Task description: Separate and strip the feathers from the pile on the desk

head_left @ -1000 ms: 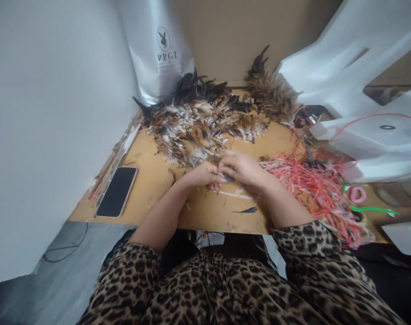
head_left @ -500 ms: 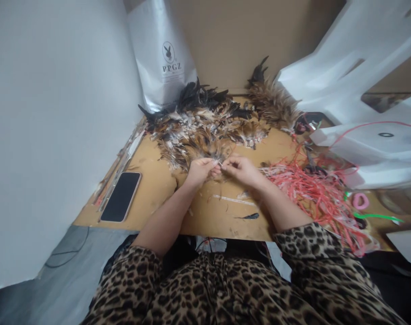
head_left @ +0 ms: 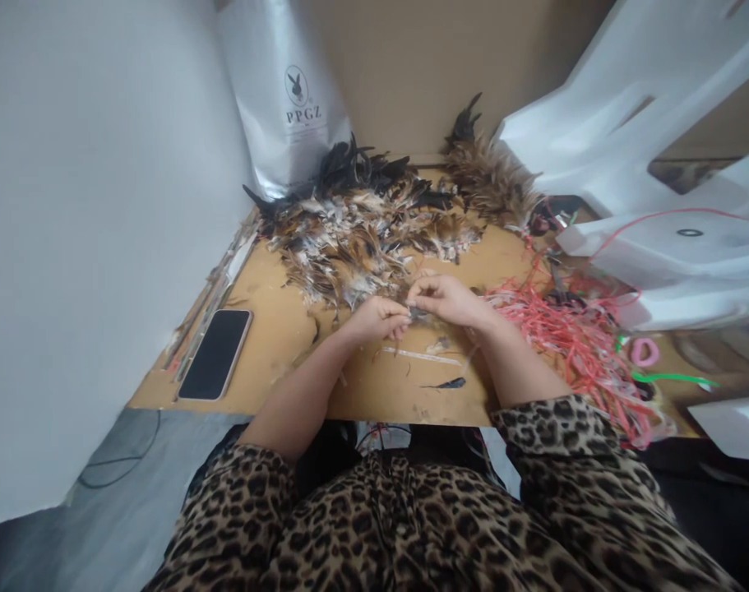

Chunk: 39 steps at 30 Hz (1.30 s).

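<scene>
Facing each other low over the desk [head_left: 275, 353], L hand [head_left: 380, 319] & R hand [head_left: 445, 301] almost meet, fingers curled in, w/ small greyish feather bits [head_left: 421, 316] btwn them; too blurry, can't tell if either pinches any. Feather pile [head_left: 349, 234] lies just beyond both, w/ red strands [head_left: 552, 337] next to R forearm & phone [head_left: 215, 355] on desk's L side.

Right hand [head_left: 446, 301] slightly farther right
</scene>
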Each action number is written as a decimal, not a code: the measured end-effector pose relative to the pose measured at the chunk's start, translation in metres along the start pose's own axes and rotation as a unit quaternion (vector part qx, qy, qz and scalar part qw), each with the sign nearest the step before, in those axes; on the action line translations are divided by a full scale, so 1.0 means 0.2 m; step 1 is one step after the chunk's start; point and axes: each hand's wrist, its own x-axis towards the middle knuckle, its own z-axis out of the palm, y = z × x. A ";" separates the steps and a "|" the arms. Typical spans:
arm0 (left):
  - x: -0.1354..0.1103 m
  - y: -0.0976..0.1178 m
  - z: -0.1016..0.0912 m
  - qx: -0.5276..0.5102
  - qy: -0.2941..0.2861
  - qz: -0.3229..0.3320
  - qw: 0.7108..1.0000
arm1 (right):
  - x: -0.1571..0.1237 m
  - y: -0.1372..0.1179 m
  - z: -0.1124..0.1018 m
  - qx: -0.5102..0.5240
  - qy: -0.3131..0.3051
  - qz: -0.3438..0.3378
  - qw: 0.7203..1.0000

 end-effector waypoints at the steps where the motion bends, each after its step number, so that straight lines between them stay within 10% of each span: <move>1: 0.00 0.01 0.00 -0.018 0.010 0.003 1.000 | 0.00 0.03 -0.01 0.051 -0.006 0.024 0.998; 6: 0.02 0.01 -0.03 -0.140 0.151 -0.005 0.979 | 0.02 0.06 0.04 0.139 0.037 0.094 0.985; 10: 0.05 -0.02 -0.04 -0.224 0.229 -0.045 0.946 | 0.03 -0.01 0.14 -0.005 0.082 0.052 0.995; 17: 0.03 -0.04 -0.05 -0.041 0.144 -0.094 0.984 | 0.01 -0.12 0.15 -0.289 0.022 -0.025 0.957; 23: -0.03 0.02 -0.05 -0.046 -0.094 -0.056 0.993 | 0.00 -0.01 0.00 0.048 -0.105 0.041 0.992; 29: 0.00 -0.02 -0.04 -0.289 0.015 -0.059 0.955 | 0.02 0.00 0.03 0.210 0.017 0.087 0.974; 34: 0.03 -0.05 -0.02 -0.440 0.009 -0.085 0.894 | 0.04 0.00 0.16 0.379 0.136 0.157 0.902; 39: 0.02 -0.04 -0.03 -0.522 0.000 -0.130 0.843 | 0.04 0.02 0.20 0.393 0.144 0.178 0.891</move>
